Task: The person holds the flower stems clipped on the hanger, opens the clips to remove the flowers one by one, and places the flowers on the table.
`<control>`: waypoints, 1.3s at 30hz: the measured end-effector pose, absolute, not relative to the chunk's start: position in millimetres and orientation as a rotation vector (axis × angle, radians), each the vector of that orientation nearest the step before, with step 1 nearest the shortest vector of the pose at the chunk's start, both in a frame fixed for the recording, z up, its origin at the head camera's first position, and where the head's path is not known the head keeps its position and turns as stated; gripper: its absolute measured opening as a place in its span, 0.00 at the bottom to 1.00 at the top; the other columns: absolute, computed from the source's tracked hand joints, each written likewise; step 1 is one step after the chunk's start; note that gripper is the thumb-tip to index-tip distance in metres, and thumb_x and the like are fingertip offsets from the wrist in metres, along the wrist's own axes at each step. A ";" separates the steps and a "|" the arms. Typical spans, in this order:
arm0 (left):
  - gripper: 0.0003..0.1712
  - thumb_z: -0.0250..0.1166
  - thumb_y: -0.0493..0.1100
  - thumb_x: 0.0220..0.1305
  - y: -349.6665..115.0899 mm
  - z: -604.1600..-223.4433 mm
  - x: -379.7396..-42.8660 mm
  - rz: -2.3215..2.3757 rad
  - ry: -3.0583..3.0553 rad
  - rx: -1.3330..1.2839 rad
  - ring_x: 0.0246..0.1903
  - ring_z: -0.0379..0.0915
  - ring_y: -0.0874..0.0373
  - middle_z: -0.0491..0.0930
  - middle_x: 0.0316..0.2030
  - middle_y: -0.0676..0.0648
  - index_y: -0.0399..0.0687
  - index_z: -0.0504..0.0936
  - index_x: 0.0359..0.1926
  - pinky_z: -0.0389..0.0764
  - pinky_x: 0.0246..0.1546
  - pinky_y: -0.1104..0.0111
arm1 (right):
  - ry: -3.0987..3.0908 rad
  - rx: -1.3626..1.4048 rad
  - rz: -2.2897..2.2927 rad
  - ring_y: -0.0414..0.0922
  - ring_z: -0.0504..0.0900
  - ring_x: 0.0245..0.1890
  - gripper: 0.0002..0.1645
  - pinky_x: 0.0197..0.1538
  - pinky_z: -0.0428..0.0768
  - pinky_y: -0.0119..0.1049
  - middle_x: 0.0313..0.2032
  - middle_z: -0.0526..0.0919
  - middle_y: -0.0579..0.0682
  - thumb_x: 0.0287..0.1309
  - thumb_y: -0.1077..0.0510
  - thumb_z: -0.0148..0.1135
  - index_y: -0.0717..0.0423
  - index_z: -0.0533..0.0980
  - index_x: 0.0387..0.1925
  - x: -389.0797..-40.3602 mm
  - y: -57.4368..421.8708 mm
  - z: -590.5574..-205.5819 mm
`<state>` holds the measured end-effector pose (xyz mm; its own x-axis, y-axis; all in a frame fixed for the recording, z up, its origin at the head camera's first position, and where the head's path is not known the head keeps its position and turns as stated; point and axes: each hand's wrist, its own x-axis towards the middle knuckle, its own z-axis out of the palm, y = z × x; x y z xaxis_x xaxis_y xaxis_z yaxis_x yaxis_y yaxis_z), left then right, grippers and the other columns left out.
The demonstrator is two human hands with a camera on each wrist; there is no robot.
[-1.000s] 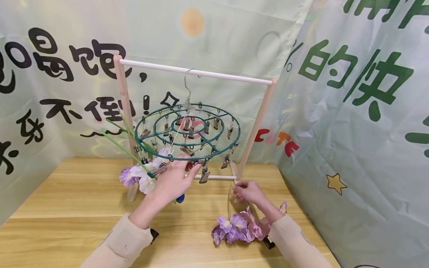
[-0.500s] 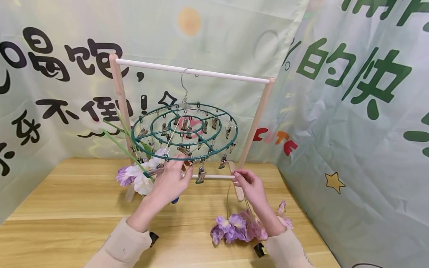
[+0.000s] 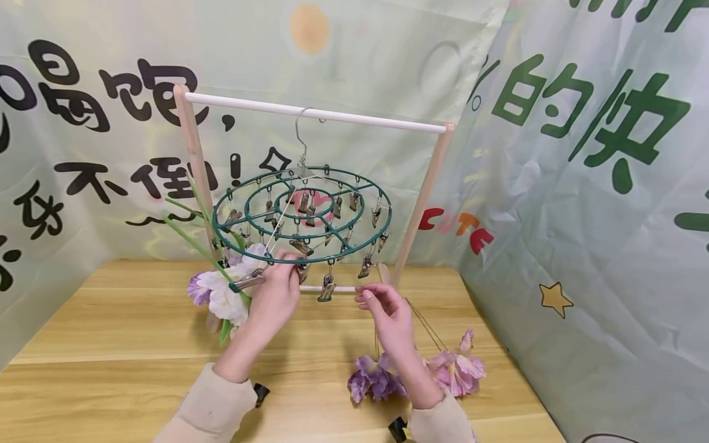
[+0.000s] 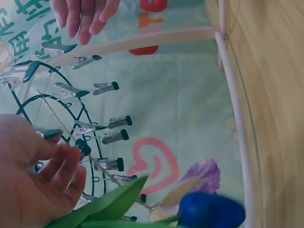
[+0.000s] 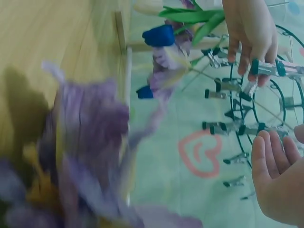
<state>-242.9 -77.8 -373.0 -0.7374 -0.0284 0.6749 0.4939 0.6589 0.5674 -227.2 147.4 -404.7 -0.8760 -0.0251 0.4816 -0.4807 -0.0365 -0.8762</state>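
Note:
A round green clip hanger (image 3: 354, 250) hangs by its metal hook from a wooden rack's white bar (image 3: 376, 120). My left hand (image 3: 274, 292) is at the hanger's front left, its thumb and fingertips pinching one of the metal clips (image 3: 301, 271). Beside it, another clip (image 3: 250, 281) grips the green stem of white and purple flowers (image 3: 221, 294), which hang blooms down. My right hand (image 3: 390, 326) is raised just right of the front clip (image 3: 327, 288), fingers relaxed and holding nothing. In the left wrist view a blue tulip (image 4: 211, 211) shows below the left hand.
On the table (image 3: 138, 363) below my right arm lie a purple flower (image 3: 371, 378) and a pink flower (image 3: 460, 369) with thin stems. Small black objects (image 3: 397, 429) sit near both sleeves. The rack's lower bar (image 3: 338, 288) runs behind the hands; printed cloth walls enclose the table.
My right hand has moved up and left from beside the flower stems toward the hanger's front clips. The left hand has shifted slightly left along the hanger's front. The pink flower now shows more fully.

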 end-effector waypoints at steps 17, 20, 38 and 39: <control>0.20 0.64 0.36 0.73 -76.4 -373.8 -260.8 -1.107 -1.977 -0.209 0.56 0.69 0.38 0.70 0.55 0.32 0.32 0.71 0.61 0.70 0.62 0.48 | -1.888 0.590 1.992 0.39 0.86 0.43 0.14 0.50 0.86 0.35 0.51 0.85 0.66 0.73 0.65 0.60 0.69 0.79 0.55 -248.8 97.5 -393.4; 0.24 0.62 0.35 0.74 -78.3 -374.1 -265.6 -1.119 -1.966 -0.224 0.58 0.69 0.36 0.72 0.55 0.31 0.30 0.71 0.66 0.69 0.64 0.47 | -1.899 0.550 1.979 0.38 0.85 0.44 0.14 0.51 0.85 0.34 0.50 0.85 0.64 0.72 0.65 0.61 0.68 0.80 0.54 -253.1 92.0 -389.8; 0.22 0.53 0.39 0.82 -90.7 -375.8 -269.9 -1.371 -2.064 -0.358 0.17 0.72 0.57 0.77 0.55 0.38 0.40 0.75 0.70 0.78 0.15 0.71 | -1.910 0.506 2.000 0.45 0.87 0.47 0.19 0.50 0.84 0.31 0.55 0.86 0.60 0.72 0.67 0.58 0.64 0.78 0.62 -277.5 76.2 -376.6; 0.21 0.53 0.40 0.82 -90.6 -375.4 -269.2 -1.396 -2.071 -0.347 0.16 0.73 0.56 0.77 0.53 0.39 0.41 0.76 0.69 0.78 0.14 0.70 | -1.914 0.504 1.998 0.45 0.87 0.48 0.19 0.49 0.85 0.31 0.55 0.86 0.60 0.72 0.67 0.59 0.63 0.78 0.62 -278.3 75.9 -376.0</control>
